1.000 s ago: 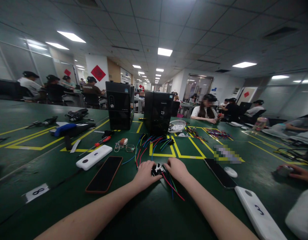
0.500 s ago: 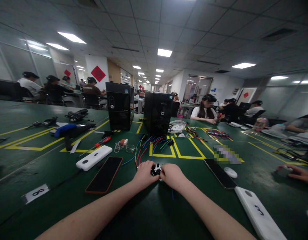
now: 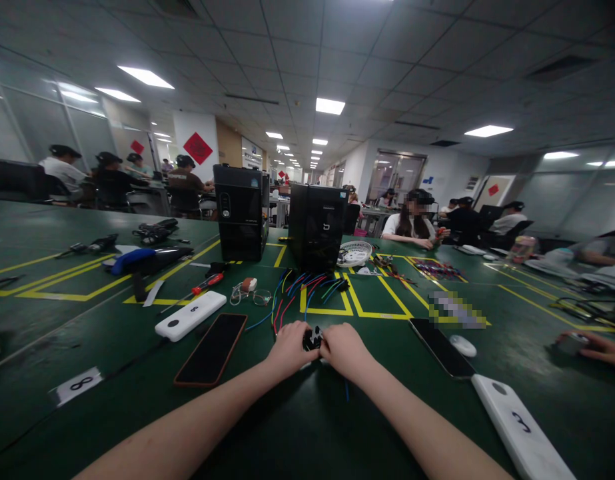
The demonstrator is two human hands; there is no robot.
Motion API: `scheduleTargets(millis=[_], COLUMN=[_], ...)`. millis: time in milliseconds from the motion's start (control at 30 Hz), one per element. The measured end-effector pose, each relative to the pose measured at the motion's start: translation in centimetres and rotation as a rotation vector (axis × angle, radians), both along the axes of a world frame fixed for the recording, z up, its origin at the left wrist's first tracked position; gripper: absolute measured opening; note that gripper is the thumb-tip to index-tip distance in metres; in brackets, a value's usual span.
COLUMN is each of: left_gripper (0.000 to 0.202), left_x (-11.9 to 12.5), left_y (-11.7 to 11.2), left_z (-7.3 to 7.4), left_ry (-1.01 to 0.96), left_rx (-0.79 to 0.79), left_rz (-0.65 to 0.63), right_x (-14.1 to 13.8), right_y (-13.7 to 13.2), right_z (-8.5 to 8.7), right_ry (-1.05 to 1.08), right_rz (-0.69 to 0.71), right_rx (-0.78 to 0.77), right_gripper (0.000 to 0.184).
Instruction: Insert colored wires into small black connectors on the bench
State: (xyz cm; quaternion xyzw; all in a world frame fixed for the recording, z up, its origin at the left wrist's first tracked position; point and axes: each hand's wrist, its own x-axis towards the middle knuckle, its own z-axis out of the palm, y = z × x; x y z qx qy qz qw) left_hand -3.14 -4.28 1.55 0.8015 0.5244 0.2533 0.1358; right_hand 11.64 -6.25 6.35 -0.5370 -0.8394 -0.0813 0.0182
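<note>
Head view: small black-and-white part (image 3: 312, 340) between left fingers (image 3: 296, 329) and right fingers (image 3: 331, 339), both curled nearly closed on its sides.

One handheld part (image 3: 312, 340), two phones (image 3: 212, 350) (image 3: 442, 350), two black towers (image 3: 240, 213) (image 3: 315, 227), two white numbered devices (image 3: 190, 318) (image 3: 522, 421), one screwdriver (image 3: 208, 283)

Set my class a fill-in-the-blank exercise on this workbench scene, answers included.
Between the left hand and right hand is a small ____-and-white part.
The tape outlining rectangles on the table is ____.
The brown-edged phone lies beside a white device numbered ____.
The lower-right device is numbered ____.

Answers: black; yellow; 8; 3.
</note>
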Motion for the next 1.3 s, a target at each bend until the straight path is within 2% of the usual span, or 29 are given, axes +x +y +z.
scheduleTargets(millis=[233, 300, 500, 567, 733, 933, 1133, 1300], left_gripper=[0.030, 0.031, 0.038, 0.039, 0.037, 0.039, 0.040, 0.040], left_x=[0.0, 0.0, 0.2, 0.2, 0.2, 0.0, 0.0, 0.0], left_y=[0.2, 0.1, -0.3, -0.3, -0.4, -0.4, -0.3, -0.3], left_z=[0.5, 0.5, 0.0, -0.1, -0.1, 0.0, -0.3, -0.3], left_ry=[0.027, 0.040, 0.056, 0.039, 0.038, 0.018, 0.000, -0.007], left_rx=[-0.009, -0.005, 0.047, 0.051, 0.035, 0.023, 0.030, 0.014], left_rz=[0.047, 0.041, 0.036, 0.025, 0.015, -0.019, -0.033, -0.044], right_x=[-0.4, -0.4, 1.0, 1.6, 2.7, 3.1, 2.5, 2.3], right_y=[0.2, 0.2, 0.2, 0.5, 1.9, 2.0, 1.8, 1.9], right_z=[-0.3, 0.1, 2.2, 2.1, 0.2, -0.6, -1.4, -2.0], right_ry=[-0.020, 0.004, 0.181, 0.180, 0.088, 0.058, 0.046, 0.053], right_rz=[0.019, 0.018, -0.069, -0.131, -0.266, -0.431, -0.383, -0.397], right_rx=[0.047, 0.073, 0.316, 0.260, -0.073, -0.173, -0.278, -0.285], right_gripper=[0.020, 0.019, 0.027, 0.029, 0.035, 0.041, 0.028, 0.024])
